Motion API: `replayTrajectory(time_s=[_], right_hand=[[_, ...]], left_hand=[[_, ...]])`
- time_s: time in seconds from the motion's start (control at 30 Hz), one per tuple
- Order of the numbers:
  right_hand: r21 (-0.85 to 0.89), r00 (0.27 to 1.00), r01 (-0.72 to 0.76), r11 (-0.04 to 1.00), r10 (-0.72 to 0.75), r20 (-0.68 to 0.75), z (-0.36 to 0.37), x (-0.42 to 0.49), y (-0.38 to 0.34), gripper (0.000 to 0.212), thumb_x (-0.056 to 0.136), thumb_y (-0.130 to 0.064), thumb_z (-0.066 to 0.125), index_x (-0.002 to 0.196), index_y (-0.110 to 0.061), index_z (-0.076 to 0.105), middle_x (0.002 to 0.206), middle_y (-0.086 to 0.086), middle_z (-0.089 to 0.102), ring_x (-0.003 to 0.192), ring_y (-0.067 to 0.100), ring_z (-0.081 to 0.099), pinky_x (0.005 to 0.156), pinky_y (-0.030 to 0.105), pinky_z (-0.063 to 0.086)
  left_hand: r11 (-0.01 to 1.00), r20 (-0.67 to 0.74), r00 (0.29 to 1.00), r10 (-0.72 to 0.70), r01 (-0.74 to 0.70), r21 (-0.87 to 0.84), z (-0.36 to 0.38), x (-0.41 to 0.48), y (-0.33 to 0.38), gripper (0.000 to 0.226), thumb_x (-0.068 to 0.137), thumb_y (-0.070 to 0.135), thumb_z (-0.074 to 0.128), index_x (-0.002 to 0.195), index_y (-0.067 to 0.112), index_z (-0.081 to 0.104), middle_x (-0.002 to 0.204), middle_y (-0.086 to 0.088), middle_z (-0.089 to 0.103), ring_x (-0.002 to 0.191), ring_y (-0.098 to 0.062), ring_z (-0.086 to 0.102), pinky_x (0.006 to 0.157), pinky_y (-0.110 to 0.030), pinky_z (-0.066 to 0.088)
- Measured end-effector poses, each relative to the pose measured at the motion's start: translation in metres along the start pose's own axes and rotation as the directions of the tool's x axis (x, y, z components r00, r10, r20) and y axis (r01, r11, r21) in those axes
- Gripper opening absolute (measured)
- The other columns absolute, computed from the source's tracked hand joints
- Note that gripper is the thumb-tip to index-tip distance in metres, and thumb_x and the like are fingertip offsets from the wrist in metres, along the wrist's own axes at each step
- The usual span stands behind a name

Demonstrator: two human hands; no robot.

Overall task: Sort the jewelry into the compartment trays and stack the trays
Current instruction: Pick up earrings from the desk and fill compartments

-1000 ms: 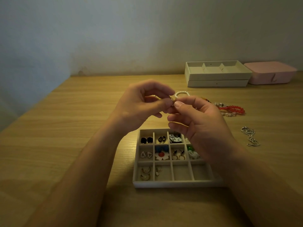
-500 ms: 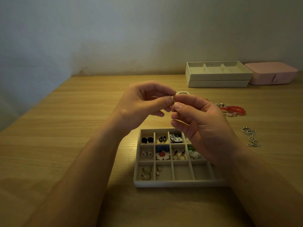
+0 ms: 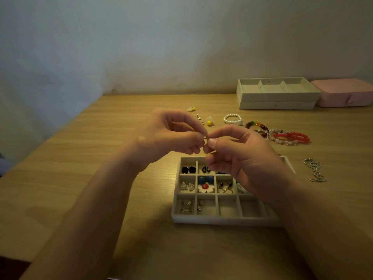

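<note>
1. Sorting is the step in hand: both hands are raised above the beige felt compartment tray (image 3: pixel 222 221), which sits on the light wooden surface (image 3: pixel 84 178) close to the person.
2. Between thumb and forefinger, the left hand (image 3: pixel 171 138) and the right hand (image 3: pixel 242 158) pinch one small gold-coloured piece of jewelry (image 3: pixel 205 136); each grip is closed on it. It is too small to tell whether it is an earring or a fastening.
3. The tray's back and middle rows hold pairs. In the front row the two left cells hold small pieces, and the two cells to their right show nothing inside.
4. By my judgement, the next move is to lower the piece into one of those free front cells. That calls for one grip to let go and for a gentle, precise set-down.
5. A white pearl bracelet (image 3: pixel 232 119), a red bead bracelet (image 3: pixel 292 137) and a silver chain (image 3: pixel 314 169) lie unsorted beyond and beside the tray. The two stacked beige trays (image 3: pixel 276 98) wait at the far edge beside a pink box (image 3: pixel 343 93), so stacking looks some way off.
</note>
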State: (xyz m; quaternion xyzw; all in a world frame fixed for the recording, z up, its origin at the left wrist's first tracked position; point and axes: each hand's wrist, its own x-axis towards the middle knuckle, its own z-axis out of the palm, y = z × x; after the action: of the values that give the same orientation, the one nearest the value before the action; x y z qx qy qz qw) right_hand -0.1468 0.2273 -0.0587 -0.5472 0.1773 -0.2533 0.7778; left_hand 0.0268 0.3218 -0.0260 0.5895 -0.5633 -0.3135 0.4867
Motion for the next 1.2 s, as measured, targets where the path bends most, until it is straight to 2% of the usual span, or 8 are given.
replayTrajectory(time_s=[0.23, 0.5, 0.6, 0.7, 0.83, 0.97, 1.13, 1.2], right_hand=[[-0.1, 0.988, -0.101, 0.99, 0.111, 0.106, -0.001, -0.003, -0.005, 0.026, 0.077, -0.006, 0.072, 0.102, 0.002, 0.07, 0.083, 0.015, 0.074, 0.073, 0.021, 0.072, 0.065, 0.028, 0.06], [-0.33, 0.969, -0.179, 0.927, 0.225, 0.104, -0.007, -0.005, -0.007, 0.011, 0.089, -0.006, 0.071, 0.099, -0.001, 0.07, 0.086, 0.017, 0.076, 0.071, 0.023, 0.073, 0.061, 0.028, 0.061], [-0.472, 0.986, -0.132, 0.872, 0.167, 0.031, -0.011, -0.004, -0.009, 0.011, 0.094, -0.015, 0.068, 0.098, -0.005, 0.069, 0.087, 0.01, 0.078, 0.068, 0.02, 0.072, 0.064, 0.03, 0.062], [-0.489, 0.996, -0.085, 0.868, 0.068, -0.051, -0.016, 0.0, -0.009, 0.009, 0.096, -0.016, 0.065, 0.094, -0.008, 0.066, 0.08, 0.004, 0.074, 0.064, 0.017, 0.066, 0.061, 0.029, 0.059], [-0.522, 0.996, -0.078, 0.849, 0.051, -0.066, -0.017, 0.002, -0.005, 0.008, 0.097, -0.019, 0.065, 0.094, -0.011, 0.067, 0.079, 0.002, 0.074, 0.065, 0.015, 0.065, 0.063, 0.029, 0.056], [-0.56, 0.997, -0.069, 0.825, 0.049, -0.052, -0.013, 0.001, 0.0, 0.009, 0.096, -0.021, 0.067, 0.098, -0.012, 0.069, 0.078, -0.002, 0.075, 0.065, 0.01, 0.066, 0.062, 0.026, 0.056], [-0.573, 0.998, -0.067, 0.817, 0.056, -0.037, -0.01, 0.002, 0.002, 0.008, 0.096, -0.021, 0.068, 0.096, -0.013, 0.069, 0.081, 0.0, 0.076, 0.071, 0.014, 0.067, 0.066, 0.029, 0.056], [-0.566, 0.998, -0.065, 0.822, 0.057, -0.033, -0.01, 0.002, 0.002, 0.007, 0.096, -0.02, 0.067, 0.096, -0.013, 0.069, 0.081, 0.0, 0.076, 0.07, 0.015, 0.066, 0.066, 0.029, 0.056]], left_hand=[[0.996, -0.043, 0.996, -0.083, 0.084, 0.032, 0.006, -0.025, 0.007, 0.016, 0.081, 0.008, 0.075, 0.097, 0.007, 0.074, 0.088, -0.009, 0.077, 0.081, -0.021, 0.075, 0.07, -0.023, 0.057], [0.985, -0.096, 0.984, -0.151, 0.158, 0.072, 0.022, -0.032, -0.003, 0.017, 0.079, 0.005, 0.078, 0.093, 0.015, 0.075, 0.087, -0.009, 0.077, 0.082, -0.024, 0.074, 0.078, -0.036, 0.061], [0.98, -0.076, 0.981, -0.178, 0.184, 0.082, 0.026, -0.034, -0.003, 0.012, 0.083, 0.0, 0.074, 0.089, 0.01, 0.073, 0.083, -0.014, 0.075, 0.075, -0.02, 0.072, 0.07, -0.031, 0.062], [0.961, -0.006, 0.975, -0.223, 0.221, 0.168, 0.027, -0.037, -0.002, 0.008, 0.085, 0.001, 0.072, 0.09, 0.007, 0.071, 0.087, -0.015, 0.075, 0.073, -0.019, 0.07, 0.061, -0.028, 0.059], [0.928, 0.095, 0.973, -0.213, 0.17, 0.332, 0.032, -0.04, -0.007, 0.012, 0.085, 0.002, 0.074, 0.086, 0.014, 0.073, 0.08, -0.008, 0.075, 0.063, -0.008, 0.06, 0.05, -0.02, 0.046], [0.855, 0.203, 0.968, -0.147, 0.022, 0.518, 0.039, -0.038, -0.011, 0.016, 0.082, 0.005, 0.079, 0.089, 0.018, 0.076, 0.078, 0.005, 0.074, 0.064, -0.008, 0.06, 0.065, -0.029, 0.049], [0.713, 0.28, 0.953, -0.116, -0.116, 0.691, 0.047, -0.037, -0.008, 0.02, 0.083, 0.014, 0.08, 0.085, 0.034, 0.075, 0.074, 0.024, 0.069, 0.068, 0.006, 0.06, 0.058, -0.008, 0.035], [0.685, 0.286, 0.95, -0.122, -0.128, 0.717, 0.05, -0.037, -0.009, 0.022, 0.084, 0.015, 0.078, 0.086, 0.036, 0.074, 0.072, 0.027, 0.065, 0.068, 0.012, 0.057, 0.058, -0.007, 0.035]])
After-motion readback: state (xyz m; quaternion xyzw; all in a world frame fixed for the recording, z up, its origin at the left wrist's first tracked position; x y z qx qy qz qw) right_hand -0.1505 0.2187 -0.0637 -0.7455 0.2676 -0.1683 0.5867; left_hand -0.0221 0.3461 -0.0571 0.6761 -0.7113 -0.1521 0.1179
